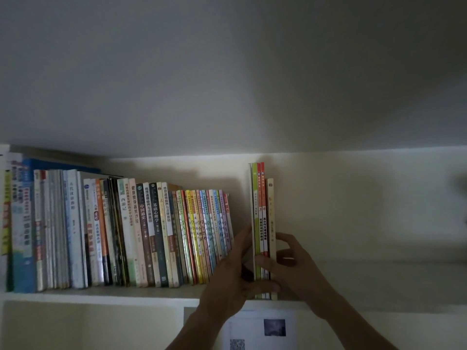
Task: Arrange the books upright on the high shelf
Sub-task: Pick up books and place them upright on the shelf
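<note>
Head view, small stack of thin books [262,218] upright at the near edge of the high white shelf [101,296], left hand [228,279] and right hand [293,263] gripping it from both sides, long row of books [126,233] standing to its left, separated by a gap.

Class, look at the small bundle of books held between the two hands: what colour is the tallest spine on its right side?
Orange-red spine, beside a green one; seen in the head view.
</note>
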